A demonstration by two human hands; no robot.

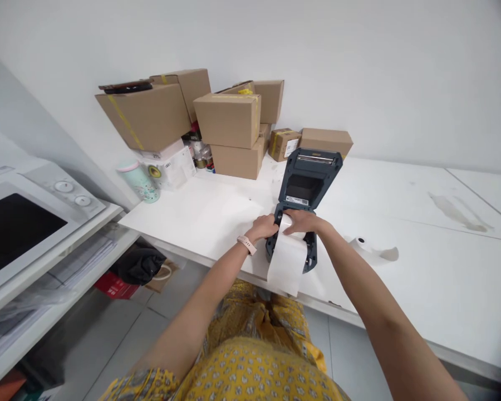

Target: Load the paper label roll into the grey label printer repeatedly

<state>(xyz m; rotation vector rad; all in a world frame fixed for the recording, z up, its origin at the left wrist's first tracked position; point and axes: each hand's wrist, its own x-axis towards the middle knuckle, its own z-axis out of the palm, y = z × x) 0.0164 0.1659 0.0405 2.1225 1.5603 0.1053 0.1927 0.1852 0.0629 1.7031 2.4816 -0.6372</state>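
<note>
My label printer [303, 192] sat lid-up on the worktop [401, 206]. Left hand [265, 227] was curled at its side, couldn't tell if actually gripping; right hand [301, 221] was on the paper roll [297, 235] inside, thumb and fingers apart.

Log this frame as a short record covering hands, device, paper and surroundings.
left hand: at the left side of the label printer
left wrist: pink band
right hand: on the white paper inside
printer lid: raised
paper strip: extends from the printer's front
right of printer: white roll, loose end out
behind: cardboard boxes
</note>
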